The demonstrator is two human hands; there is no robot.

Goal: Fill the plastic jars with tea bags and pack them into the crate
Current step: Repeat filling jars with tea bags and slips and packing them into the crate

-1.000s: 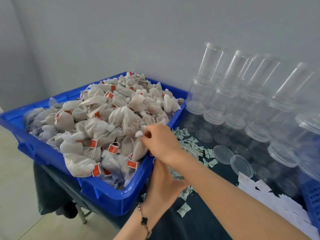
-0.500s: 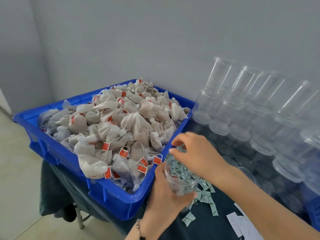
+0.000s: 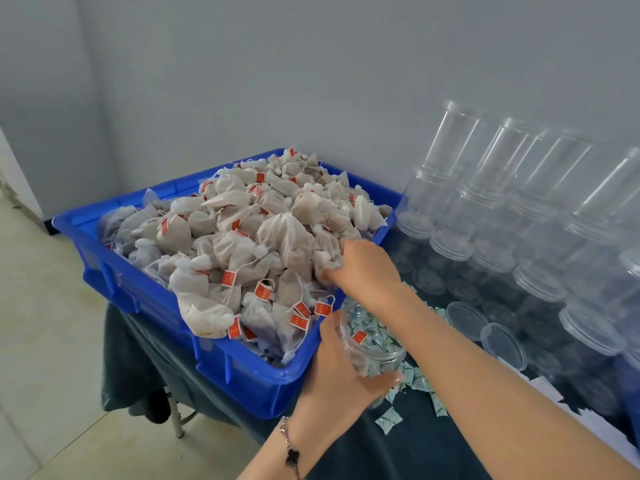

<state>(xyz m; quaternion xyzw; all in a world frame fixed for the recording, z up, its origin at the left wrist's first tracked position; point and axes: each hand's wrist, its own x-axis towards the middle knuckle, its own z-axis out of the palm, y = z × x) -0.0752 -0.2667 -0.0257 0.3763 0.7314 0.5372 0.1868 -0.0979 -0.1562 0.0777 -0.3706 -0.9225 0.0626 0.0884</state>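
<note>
Your left hand [image 3: 341, 367] has its grip wrapped around a clear plastic jar [image 3: 372, 344], held just beside the near right corner of the blue tray [image 3: 145, 289], over the dark-covered bench [image 3: 398, 445]. The jar already shows at least 1 red-tagged bag through its wall. Your right hand [image 3: 367, 268] is down in the heap of tea bags [image 3: 249, 244] at the tray's right edge, fingers curled into the pile; whether they have actually closed on a bag is hidden by the hand itself, so I cannot tell.

Here is what could trip you up. The bags trail strings with red tags [image 3: 263, 291], and they lie tangled. Pull 1 and you may drag neighbours over the rim, which is heaped above its edge on this side, so strays would drop onto the bench or the floor. Lift slowly and shake loose any hangers-on above the tray.

The jar is tilted and held in the air, with small pale green sachets [image 3: 388, 419] scattered on the cloth under it. A loose grip, or a knock from your right forearm crossing above it, could tip out what is inside.

The rows of empty jars [image 3: 485, 209] stand stacked and leaning at the back right, near your right elbow's path, with loose lids [image 3: 465, 320] in front. A wide swing could topple them.
</note>
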